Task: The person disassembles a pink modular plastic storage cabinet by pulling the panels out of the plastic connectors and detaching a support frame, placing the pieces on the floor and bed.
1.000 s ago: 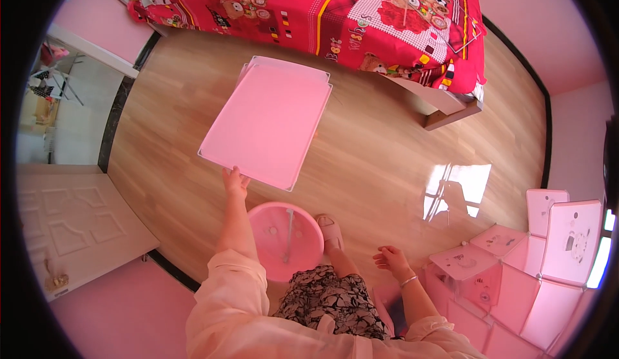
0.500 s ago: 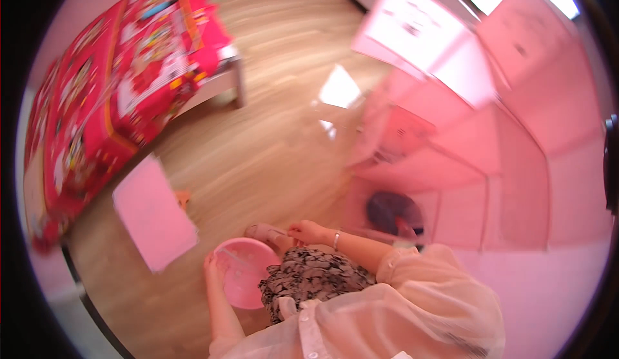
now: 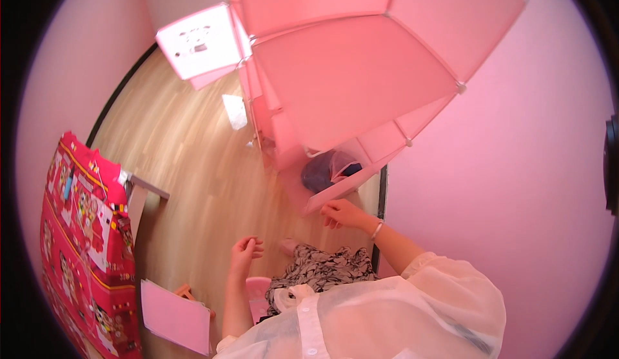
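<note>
Pink walls point(image 3: 483, 198) are closing in the wood-look floor point(image 3: 193, 152), with black skirting point(image 3: 382, 194) running along the floor's edge. Beside its right-hand edge, a pink panel cabinet point(image 3: 354, 81) is standing, joined by small pale connectors point(image 3: 461, 88). Dark items point(image 3: 317, 173) are lying in its low compartment. One bright door panel point(image 3: 203, 41) is jutting out at the far end.

Grip, right: my right hand point(image 3: 342, 214) is sitting right at the lowest panel edge point(image 3: 348, 188), fingers curling inward; whether they are touching or pinching it, I cannot tell. Grip, left: my left hand point(image 3: 245, 254) is hovering over the floor, fingers loosely bent and parted, visibly holding nothing.

Loose pink panels point(image 3: 177, 320) are lying in a stack at the floor's lower left, beside the bed point(image 3: 84, 230), with an orange object point(image 3: 185, 291) partly showing at the stack's upper edge.

Handling judgement: these sheets are looking thin and apt to bow, so light pressure near a connector should be serving better than a push at mid-panel. With the left hand free, steadying a neighbouring frame edge would be sparing the joints. Knuckles should be staying clear of the dark items, and the wrist low and straight.
</note>
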`<state>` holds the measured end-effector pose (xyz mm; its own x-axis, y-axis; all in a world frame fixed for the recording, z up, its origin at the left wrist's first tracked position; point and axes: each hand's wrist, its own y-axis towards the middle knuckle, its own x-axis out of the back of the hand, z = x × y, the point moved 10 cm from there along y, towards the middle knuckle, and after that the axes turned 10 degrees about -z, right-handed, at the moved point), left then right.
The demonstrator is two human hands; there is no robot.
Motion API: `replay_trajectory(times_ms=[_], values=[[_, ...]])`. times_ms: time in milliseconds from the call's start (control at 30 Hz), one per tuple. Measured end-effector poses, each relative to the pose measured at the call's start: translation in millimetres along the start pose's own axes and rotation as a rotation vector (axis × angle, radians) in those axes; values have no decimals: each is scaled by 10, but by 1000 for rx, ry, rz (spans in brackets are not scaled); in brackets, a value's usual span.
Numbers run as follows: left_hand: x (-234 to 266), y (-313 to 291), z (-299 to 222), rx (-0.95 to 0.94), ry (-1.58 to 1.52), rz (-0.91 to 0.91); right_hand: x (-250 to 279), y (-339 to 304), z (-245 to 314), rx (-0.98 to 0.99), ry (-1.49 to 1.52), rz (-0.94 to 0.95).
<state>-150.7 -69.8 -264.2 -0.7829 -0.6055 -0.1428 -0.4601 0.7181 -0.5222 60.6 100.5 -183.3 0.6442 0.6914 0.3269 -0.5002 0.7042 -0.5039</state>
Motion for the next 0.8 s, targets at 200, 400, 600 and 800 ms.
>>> replay_trajectory(times_ms=[200, 400, 600, 800], values=[[-1671, -47, -1617, -187, -256, 274, 2078, -515, 401, 332, 348, -732], [-2441, -135, -2314, -172, -417, 352, 3993, -1516, 1008, 607, 45, -1539], [-2602, -302, -2434, -227, -370, 169, 4865, -1245, 1445, 528, -292, -1645], [-2607, -319, -2369, -253, -408, 97, 5264, -664, 1214, 286, -261, -1452]])
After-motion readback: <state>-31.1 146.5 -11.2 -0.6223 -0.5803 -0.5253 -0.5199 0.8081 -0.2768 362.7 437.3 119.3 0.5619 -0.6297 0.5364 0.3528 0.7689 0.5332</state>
